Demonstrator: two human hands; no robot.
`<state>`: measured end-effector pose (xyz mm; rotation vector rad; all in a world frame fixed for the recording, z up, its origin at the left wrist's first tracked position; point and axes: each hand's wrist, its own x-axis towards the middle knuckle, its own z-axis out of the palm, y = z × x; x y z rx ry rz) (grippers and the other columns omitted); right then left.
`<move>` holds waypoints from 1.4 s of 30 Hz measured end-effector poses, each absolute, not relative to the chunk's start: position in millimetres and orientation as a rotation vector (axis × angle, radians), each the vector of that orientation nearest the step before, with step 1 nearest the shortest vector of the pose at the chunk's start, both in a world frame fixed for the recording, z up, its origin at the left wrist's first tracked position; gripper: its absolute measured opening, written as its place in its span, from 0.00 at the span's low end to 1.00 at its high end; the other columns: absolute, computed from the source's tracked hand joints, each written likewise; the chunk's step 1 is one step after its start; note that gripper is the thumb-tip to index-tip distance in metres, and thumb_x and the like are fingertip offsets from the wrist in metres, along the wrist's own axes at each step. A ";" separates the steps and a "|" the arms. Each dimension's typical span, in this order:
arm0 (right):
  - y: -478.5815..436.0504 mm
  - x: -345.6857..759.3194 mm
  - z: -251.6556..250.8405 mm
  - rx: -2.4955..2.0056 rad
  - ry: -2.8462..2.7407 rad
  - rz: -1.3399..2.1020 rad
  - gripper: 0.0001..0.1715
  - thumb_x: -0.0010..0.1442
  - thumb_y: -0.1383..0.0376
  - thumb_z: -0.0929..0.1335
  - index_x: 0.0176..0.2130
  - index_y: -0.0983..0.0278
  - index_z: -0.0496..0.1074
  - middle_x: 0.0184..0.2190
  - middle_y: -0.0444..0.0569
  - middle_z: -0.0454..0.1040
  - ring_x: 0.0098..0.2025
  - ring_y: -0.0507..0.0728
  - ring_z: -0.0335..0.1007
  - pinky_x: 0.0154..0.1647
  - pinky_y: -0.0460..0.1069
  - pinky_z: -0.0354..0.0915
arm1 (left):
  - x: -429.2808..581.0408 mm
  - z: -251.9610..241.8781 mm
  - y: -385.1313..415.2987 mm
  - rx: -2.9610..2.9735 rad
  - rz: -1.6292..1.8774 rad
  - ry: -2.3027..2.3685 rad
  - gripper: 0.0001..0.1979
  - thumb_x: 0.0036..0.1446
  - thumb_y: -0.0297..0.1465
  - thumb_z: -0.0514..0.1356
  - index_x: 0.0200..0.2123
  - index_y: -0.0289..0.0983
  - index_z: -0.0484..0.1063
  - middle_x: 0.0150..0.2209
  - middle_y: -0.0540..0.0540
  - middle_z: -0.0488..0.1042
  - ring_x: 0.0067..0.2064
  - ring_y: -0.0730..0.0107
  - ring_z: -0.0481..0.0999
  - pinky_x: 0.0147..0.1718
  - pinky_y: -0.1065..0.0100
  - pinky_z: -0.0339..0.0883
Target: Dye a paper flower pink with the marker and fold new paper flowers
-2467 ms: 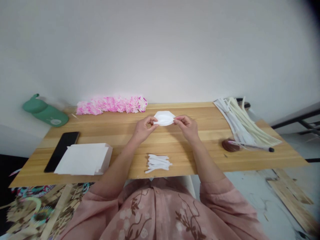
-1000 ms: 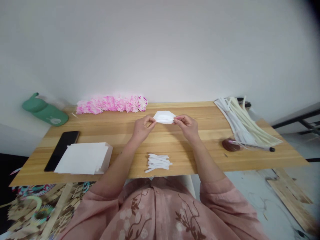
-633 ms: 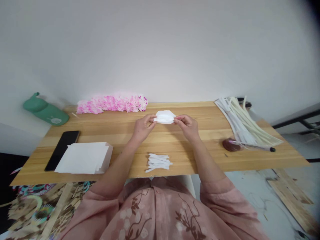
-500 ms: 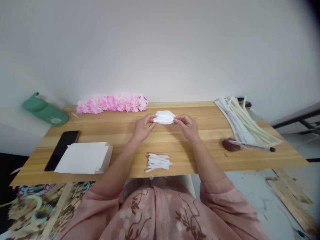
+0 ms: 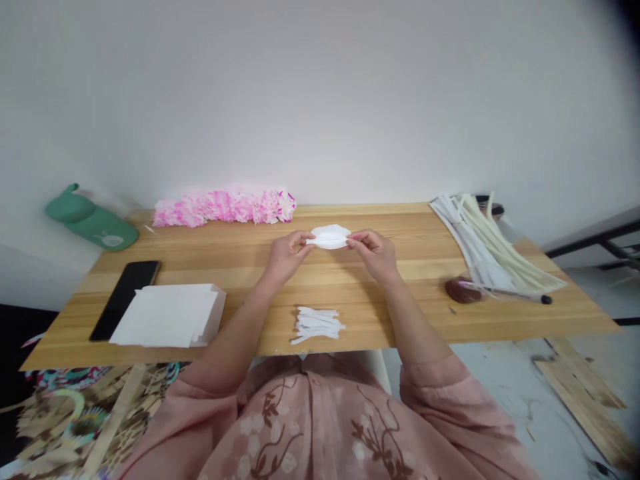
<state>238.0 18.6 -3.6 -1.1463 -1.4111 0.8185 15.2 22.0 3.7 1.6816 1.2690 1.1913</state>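
A small piece of white paper (image 5: 331,236), creased along its length, is stretched between my two hands above the wooden table. My left hand (image 5: 290,252) pinches its left end between thumb and fingers. At the other end, my right hand (image 5: 373,251) grips it the same way. Closer to me, between my forearms, lies a small pile of folded white paper strips (image 5: 318,323). A stack of white paper (image 5: 163,317) sits left of my left forearm.
A black phone (image 5: 125,297) lies partly under the paper stack. Behind are a green bottle (image 5: 95,223) and a row of pink-white paper ruffles (image 5: 223,207). To the right lie long white strips (image 5: 483,247), a dark red round object (image 5: 463,290) and a pen (image 5: 520,295).
The far edge of the white paper has come down a little, so it looks narrower and more rounded. Both hands keep their pinch in nearly the same place.
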 end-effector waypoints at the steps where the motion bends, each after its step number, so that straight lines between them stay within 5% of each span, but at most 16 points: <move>1: 18.6 238.0 -3.7 -1.147 -1.413 0.815 0.12 0.51 0.56 0.73 0.32 0.61 0.75 0.29 0.45 0.79 0.31 0.54 0.76 0.37 0.50 0.71 | 15.4 3.3 22.3 1.668 1.198 1.264 0.09 0.51 0.32 0.63 0.38 0.39 0.77 0.38 0.47 0.80 0.39 0.68 0.78 0.38 0.69 0.70; 28: 20.2 237.3 -6.1 -1.035 -1.351 0.966 0.20 0.52 0.58 0.73 0.44 0.60 0.70 0.33 0.43 0.80 0.35 0.53 0.78 0.45 0.50 0.71 | 16.3 2.0 21.1 1.699 1.264 1.341 0.06 0.51 0.35 0.63 0.31 0.39 0.75 0.34 0.48 0.79 0.40 0.66 0.79 0.40 0.68 0.70; 42: 19.0 235.2 -3.2 -1.028 -1.289 1.008 0.19 0.47 0.56 0.75 0.37 0.60 0.69 0.33 0.44 0.78 0.37 0.53 0.76 0.43 0.51 0.70 | 17.2 3.7 20.2 1.743 1.291 1.330 0.05 0.52 0.34 0.63 0.31 0.39 0.75 0.33 0.49 0.79 0.38 0.68 0.79 0.39 0.69 0.69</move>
